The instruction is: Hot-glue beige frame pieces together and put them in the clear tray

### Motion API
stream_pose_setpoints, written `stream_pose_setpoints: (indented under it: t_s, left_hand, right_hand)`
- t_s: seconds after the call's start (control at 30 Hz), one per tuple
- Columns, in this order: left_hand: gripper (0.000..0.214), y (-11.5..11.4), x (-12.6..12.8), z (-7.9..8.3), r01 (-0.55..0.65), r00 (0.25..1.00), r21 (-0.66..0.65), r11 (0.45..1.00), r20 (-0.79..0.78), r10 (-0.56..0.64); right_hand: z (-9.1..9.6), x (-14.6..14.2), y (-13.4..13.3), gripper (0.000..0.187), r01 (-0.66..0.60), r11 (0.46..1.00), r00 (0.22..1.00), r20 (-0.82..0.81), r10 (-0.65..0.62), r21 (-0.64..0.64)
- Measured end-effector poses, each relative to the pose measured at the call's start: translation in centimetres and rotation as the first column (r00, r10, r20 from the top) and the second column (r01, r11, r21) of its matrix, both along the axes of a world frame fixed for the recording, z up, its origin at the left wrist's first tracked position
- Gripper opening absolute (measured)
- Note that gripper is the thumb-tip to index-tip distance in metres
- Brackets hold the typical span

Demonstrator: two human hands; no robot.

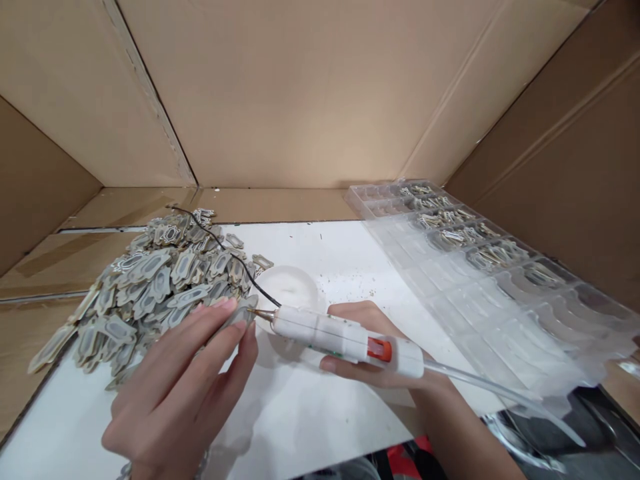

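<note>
My right hand (370, 340) is wrapped round a white hot glue gun (320, 333) with a red switch. A translucent glue stick sticks out of its back end, and its metal nozzle points left. Between the fingertips of my left hand (185, 393) is a small flat grey ornate piece (243, 312). The nozzle tip is at that piece; I cannot tell whether they touch. Beside my left hand lies a large pile of similar grey pieces (155, 273). A round white dish (287, 283) sits just behind the nozzle.
On the right stands a clear compartment tray (430, 267), with grey pieces in several compartments. A black cord (220, 243) runs across the pile to the glue gun. Cardboard walls (320, 93) enclose the white tabletop (340, 240), where small crumbs lie near the dish.
</note>
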State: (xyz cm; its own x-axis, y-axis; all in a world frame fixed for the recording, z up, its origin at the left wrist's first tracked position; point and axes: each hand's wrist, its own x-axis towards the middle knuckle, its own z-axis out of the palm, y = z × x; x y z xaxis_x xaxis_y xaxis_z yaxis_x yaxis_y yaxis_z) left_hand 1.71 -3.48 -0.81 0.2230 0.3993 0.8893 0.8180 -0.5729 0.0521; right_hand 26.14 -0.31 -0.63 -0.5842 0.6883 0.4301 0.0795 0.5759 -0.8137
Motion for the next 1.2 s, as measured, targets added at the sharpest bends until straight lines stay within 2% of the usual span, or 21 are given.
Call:
stream_pose_setpoints:
  t_s: [0.1, 0.27, 0.43, 0.73, 1.03, 1.1, 1.2]
  left_hand:
    - [0.035, -0.05, 0.03, 0.14, -0.008, 1.000, -0.023, 1.000, -0.008, 0.008]
    - [0.031, 0.11, 0.16, 0.33, 0.010, 0.999, 0.017, 1.000, -0.033, -0.010]
    - [0.029, -0.01, 0.28, 0.43, -0.033, 0.998, 0.034, 0.999, -0.061, 0.035]
    - [0.028, 0.15, 0.14, 0.19, -0.044, 0.994, 0.077, 0.996, -0.101, 0.052]
    - [0.027, -0.33, -0.25, 0.21, -0.062, 0.993, 0.016, 0.998, -0.104, 0.064]
    - [0.028, -0.30, -0.38, 0.14, -0.064, 0.992, 0.041, 0.997, -0.105, 0.068]
    - [0.030, -0.21, -0.44, 0.35, -0.030, 0.990, 0.080, 0.996, -0.134, 0.041]
  right_hand:
    - [0.02, 0.04, -0.04, 0.030, 0.008, 1.000, 1.000, 0.015, -0.008, 0.001]
    - [0.23, 0.02, -0.11, 0.034, 0.022, 1.000, 0.998, 0.053, -0.021, -0.010]
    - [0.37, -0.06, -0.18, 0.038, 0.042, 0.999, 0.996, 0.079, -0.039, -0.035]
    - [0.30, -0.08, -0.21, 0.031, 0.035, 0.999, 0.999, 0.040, -0.034, -0.034]
    - [0.42, -0.05, -0.12, 0.032, 0.008, 0.999, 0.999, 0.051, -0.007, -0.035]
    - [0.48, 0.04, -0.13, 0.032, 0.003, 0.998, 0.999, 0.047, 0.000, -0.061]
    - [0.57, 0.09, -0.16, 0.035, 0.048, 0.983, 0.995, 0.093, -0.032, -0.175]
